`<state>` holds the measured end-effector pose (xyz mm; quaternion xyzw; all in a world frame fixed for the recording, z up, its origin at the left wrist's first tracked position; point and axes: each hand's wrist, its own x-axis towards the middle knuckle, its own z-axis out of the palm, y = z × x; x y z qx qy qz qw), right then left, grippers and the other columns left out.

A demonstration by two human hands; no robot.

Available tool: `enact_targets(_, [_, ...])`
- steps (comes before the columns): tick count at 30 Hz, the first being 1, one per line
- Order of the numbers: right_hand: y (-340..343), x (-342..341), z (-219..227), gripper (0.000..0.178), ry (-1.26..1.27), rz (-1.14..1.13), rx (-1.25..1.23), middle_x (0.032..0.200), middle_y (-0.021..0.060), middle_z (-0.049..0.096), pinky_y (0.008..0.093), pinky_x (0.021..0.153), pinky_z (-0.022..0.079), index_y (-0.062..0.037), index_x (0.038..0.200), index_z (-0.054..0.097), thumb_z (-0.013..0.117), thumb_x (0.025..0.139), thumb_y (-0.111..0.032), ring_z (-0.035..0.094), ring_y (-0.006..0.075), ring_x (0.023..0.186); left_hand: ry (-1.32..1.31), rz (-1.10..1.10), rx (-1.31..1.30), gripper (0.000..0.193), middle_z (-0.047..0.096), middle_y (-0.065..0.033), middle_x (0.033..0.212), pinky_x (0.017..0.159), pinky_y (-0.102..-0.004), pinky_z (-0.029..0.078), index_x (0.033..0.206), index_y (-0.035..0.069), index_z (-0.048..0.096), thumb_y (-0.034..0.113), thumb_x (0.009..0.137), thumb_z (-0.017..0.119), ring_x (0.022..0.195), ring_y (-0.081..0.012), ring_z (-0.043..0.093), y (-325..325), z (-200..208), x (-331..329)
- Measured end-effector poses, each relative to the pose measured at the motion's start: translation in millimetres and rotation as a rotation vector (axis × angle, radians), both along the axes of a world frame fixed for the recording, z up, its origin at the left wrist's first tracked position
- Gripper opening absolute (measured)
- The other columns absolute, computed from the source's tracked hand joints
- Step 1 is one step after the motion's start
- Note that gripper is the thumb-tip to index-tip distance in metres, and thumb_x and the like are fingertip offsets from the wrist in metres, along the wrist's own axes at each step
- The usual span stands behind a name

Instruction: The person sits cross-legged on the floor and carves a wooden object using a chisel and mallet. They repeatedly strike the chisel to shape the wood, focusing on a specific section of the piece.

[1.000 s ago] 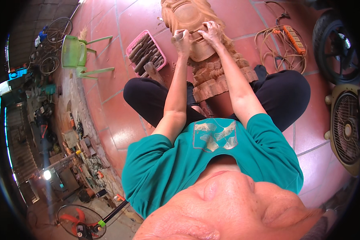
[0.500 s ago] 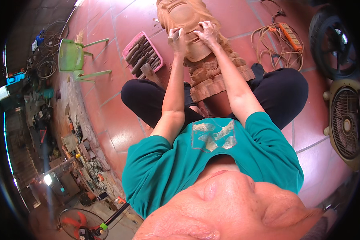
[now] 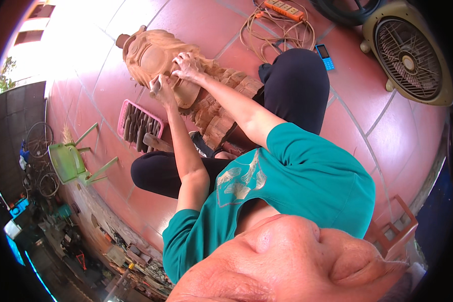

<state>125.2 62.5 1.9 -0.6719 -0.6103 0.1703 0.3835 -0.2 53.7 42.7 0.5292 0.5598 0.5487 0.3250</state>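
A reddish-brown wood carving [image 3: 152, 58], with a rounded figure and a rough stepped base, lies on the tiles between my bent legs. My left hand [image 3: 162, 91] is closed at the carving's left side, and whatever its fingers grip is too small to name. On the upper surface, to the right of it, rests my right hand [image 3: 187, 67] with its fingers apart and slightly bent, touching the wood. Left of the carving, a pink basket [image 3: 121, 121] holds several dark-handled carving tools [image 3: 141, 126]. A wooden mallet [image 3: 156, 142] leans by the basket, next to my left knee.
An orange power strip [image 3: 284, 9] with a coiled tan cord [image 3: 251, 38] lies beyond my right knee, near a blue phone [image 3: 325, 57]. A box fan [image 3: 407, 60] stands at the right. A green plastic chair [image 3: 68, 161] is at the left; a wheel [image 3: 347, 10] is at the top.
The whole view has turned, so the carving and basket now appear farther left and the fan higher. Both hands remain at the carving; the blue phone has come into view.
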Motion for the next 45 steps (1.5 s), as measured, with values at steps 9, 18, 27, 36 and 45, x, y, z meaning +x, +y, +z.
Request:
enact_targets(9, [-15.2,0.9,30.3,0.043,0.134,0.106,0.307,0.115,0.0105,0.065,0.0478,0.098,0.043,-0.0159,0.121,0.061,0.069,0.082,-0.032,0.057,0.0293,0.116,0.573,-0.108,-0.325,0.031,0.067,-0.0072,0.062,0.062,-0.0307,0.052,0.086,-0.002,0.072,0.028,0.084,0.065,0.057,-0.0141,0.065,9.9,59.9,10.4])
enact_targets(18, [-11.3,-5.9,45.0,0.037,0.41,0.272,0.15,0.103,0.0133,0.069,0.0385,0.081,0.053,-0.013,0.118,0.061,0.066,0.082,-0.015,0.067,0.0308,0.092,0.862,-0.601,-0.428,0.046,0.071,-0.0177,0.089,0.084,-0.0375,0.05,0.099,0.0,0.071,0.043,0.083,0.066,0.092,-0.0279,0.069,32.2,84.6,-5.7])
enact_targets(27, [-10.9,10.8,29.2,0.02,0.826,0.403,0.128,0.094,0.0047,0.071,0.0289,0.079,0.053,-0.0028,0.102,0.07,0.068,0.086,-0.014,0.065,0.0114,0.087,0.942,-0.938,-0.434,0.035,0.07,-0.0131,0.106,0.086,-0.0302,0.05,0.118,0.002,0.066,0.028,0.094,0.062,0.096,-0.0166,0.064,49.2,103.9,-23.6])
enact_targets(36, [-16.2,30.6,40.0,0.014,0.986,0.289,-0.043,0.09,-0.0014,0.067,0.0213,0.076,0.048,-0.0049,0.096,0.07,0.072,0.085,-0.014,0.059,0.0065,0.084,0.831,-0.394,-0.1,0.047,0.07,-0.014,0.11,0.088,-0.0362,0.052,0.127,0.009,0.061,0.038,0.091,0.063,0.101,-0.0252,0.068,43.4,146.1,-70.2])
enact_targets(45, [10.9,38.2,41.7,0.019,0.826,0.204,0.131,0.086,-0.0011,0.067,0.022,0.073,0.048,-0.0029,0.1,0.071,0.073,0.085,-0.014,0.058,0.0062,0.078,1.202,-0.423,-0.118,0.046,0.071,-0.0152,0.1,0.086,-0.0453,0.051,0.126,0.011,0.061,0.037,0.088,0.063,0.095,-0.0336,0.067,23.8,146.1,-71.9])
